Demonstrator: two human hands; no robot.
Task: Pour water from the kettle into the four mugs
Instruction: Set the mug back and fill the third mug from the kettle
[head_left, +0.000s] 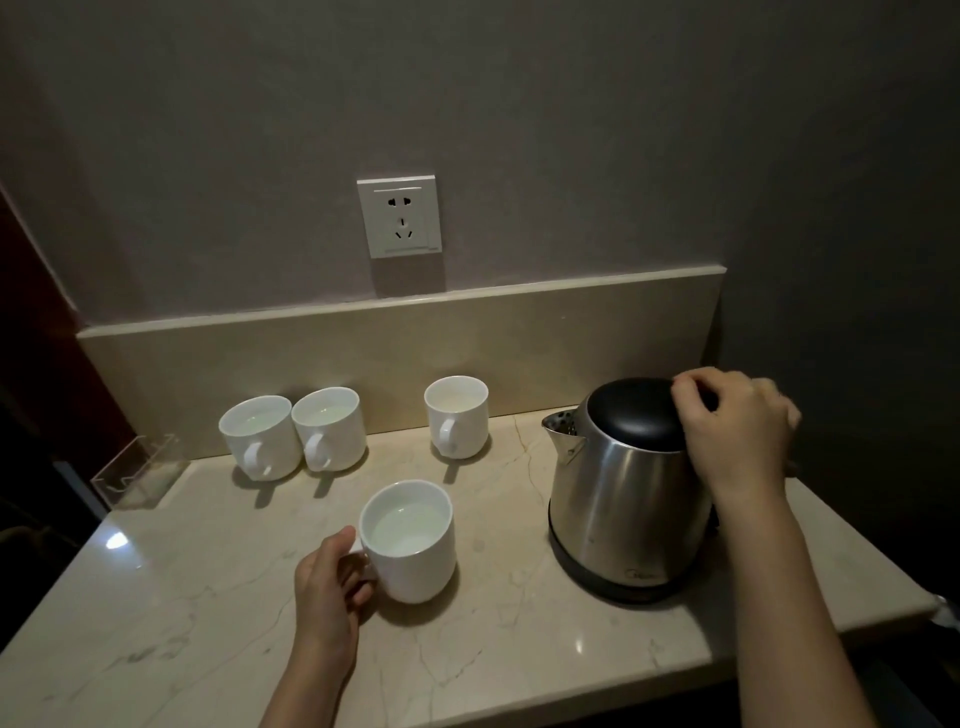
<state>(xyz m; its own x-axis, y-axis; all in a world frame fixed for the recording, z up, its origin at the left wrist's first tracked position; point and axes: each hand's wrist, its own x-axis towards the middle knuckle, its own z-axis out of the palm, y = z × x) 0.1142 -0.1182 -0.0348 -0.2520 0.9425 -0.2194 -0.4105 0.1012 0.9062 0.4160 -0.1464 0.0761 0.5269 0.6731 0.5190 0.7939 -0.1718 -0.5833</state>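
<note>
A steel kettle (618, 499) with a black lid stands upright on its dark base at the right of the marble counter. My right hand (737, 431) rests over the rear of the kettle's top, fingers curled at the lid's edge; the handle is hidden behind it. A white mug (410, 545) holding water stands at the front centre, and my left hand (327, 582) grips its handle. Two more white mugs (260, 436) (330, 428) stand side by side at the back left. A further mug (457, 415) stands apart near the backsplash. All show liquid inside.
A clear acrylic holder (137, 473) sits at the counter's left edge. A wall socket (399, 217) is above the backsplash (395, 353). The counter (182, 597) ends at a dark wall on the right and drops off at the front.
</note>
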